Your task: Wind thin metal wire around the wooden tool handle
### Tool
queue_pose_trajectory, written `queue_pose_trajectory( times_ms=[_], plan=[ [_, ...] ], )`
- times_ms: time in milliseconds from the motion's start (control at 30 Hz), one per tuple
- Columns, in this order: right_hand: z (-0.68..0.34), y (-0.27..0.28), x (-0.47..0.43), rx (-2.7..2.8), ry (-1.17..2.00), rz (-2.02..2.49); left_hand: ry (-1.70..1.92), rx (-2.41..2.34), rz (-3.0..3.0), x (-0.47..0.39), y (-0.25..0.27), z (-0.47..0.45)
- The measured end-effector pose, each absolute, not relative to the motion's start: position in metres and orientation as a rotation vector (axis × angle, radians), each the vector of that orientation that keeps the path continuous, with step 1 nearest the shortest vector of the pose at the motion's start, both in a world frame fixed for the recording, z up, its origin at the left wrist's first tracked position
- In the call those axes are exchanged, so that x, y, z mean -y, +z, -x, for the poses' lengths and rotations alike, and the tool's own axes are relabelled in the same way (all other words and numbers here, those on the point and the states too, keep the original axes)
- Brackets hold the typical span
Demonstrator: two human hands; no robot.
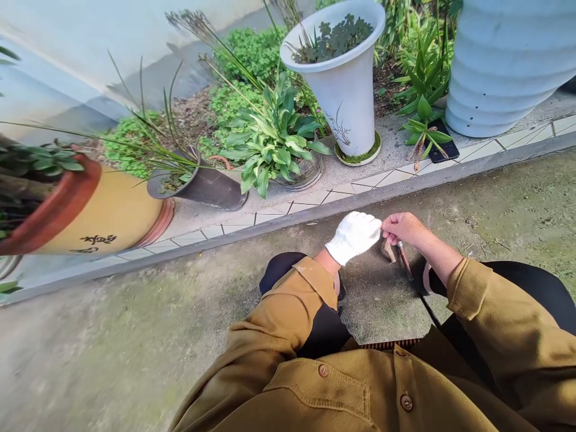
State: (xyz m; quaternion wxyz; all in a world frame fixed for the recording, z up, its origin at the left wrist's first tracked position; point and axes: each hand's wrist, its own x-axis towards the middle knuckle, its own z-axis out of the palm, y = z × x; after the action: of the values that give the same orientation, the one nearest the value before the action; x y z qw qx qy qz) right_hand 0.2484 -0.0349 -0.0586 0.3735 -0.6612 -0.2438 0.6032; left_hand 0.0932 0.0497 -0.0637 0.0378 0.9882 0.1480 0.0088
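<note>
potted plants [279, 144] lined a tiled ledge [342, 188] beside concrete ground [135, 348]. over that ground, a white glove [351, 241] covered the left hand [358, 233], fingers curled; whether they enclosed anything, i couldn't tell. the ungloved right hand [404, 230] pinched the glove at its fingertips, thumb against forefinger. just below showed a brown handle [405, 263].

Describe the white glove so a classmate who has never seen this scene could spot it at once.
Find the tiled ledge slanting across the picture. Just below it, right of centre, the left hand and right hand meet; the glove covers the left. Its white fabric sets it apart from the brown sleeve and the bare right hand.
</note>
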Motion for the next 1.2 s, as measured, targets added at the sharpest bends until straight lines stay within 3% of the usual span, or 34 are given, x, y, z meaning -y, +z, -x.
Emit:
queue_pose_trajectory(
  times_ms=[467, 533, 633, 733, 800, 1200],
  plan=[
    [-0.260, -0.049, 0.038, 0.808, 1.532, 1.805, 0.067, -0.578, -2.759, -0.049, -0.057, -0.090],
    [-0.295, -0.037, 0.035, 0.818, 1.351, 1.872, 0.107, -0.656, -2.582, -0.049, -0.054, -0.089],
    [-0.377, -0.031, 0.019, 0.593, 0.730, 1.915, 0.122, -0.761, -2.317, -0.048, -0.050, -0.086],
    [-0.453, -0.046, -0.009, 0.551, 0.438, 2.267, 0.063, -0.797, -2.188, -0.048, -0.047, -0.081],
    [-0.483, -0.062, -0.030, 0.667, 0.326, 2.587, 0.033, -0.805, -2.164, -0.049, -0.047, -0.077],
    [-0.458, -0.092, -0.088, 0.814, 0.252, 2.888, 0.078, -0.756, -2.207, -0.049, -0.042, -0.067]
  ],
)
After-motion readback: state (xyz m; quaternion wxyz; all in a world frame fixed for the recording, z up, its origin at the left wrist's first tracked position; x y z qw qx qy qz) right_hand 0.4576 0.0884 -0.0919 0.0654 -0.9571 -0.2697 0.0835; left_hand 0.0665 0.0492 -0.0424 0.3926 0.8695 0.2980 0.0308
